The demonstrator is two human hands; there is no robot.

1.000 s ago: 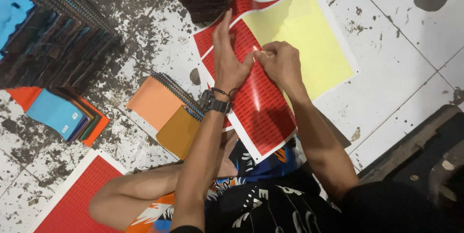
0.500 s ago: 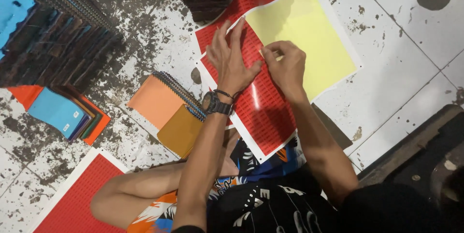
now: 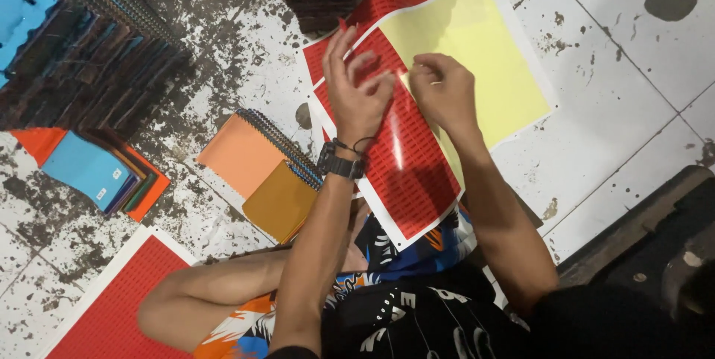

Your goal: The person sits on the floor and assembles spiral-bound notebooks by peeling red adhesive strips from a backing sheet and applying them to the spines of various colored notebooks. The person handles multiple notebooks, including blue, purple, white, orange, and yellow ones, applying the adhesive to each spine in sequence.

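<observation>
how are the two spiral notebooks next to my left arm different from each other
The light orange notebook is paler and shows more cover; the mustard notebook is darker and looks smaller. The light orange one lies farther from the body, while the mustard one lies nearer, beside the left forearm under the left hand. Both lie flat and tilted on the stained floor, with spiral bindings along the same side.

We see a glossy red label sheet (image 3: 406, 173) under our hands, a yellow backing sheet (image 3: 477, 53) beside it, and another red sheet (image 3: 119, 307) lower left.
</observation>
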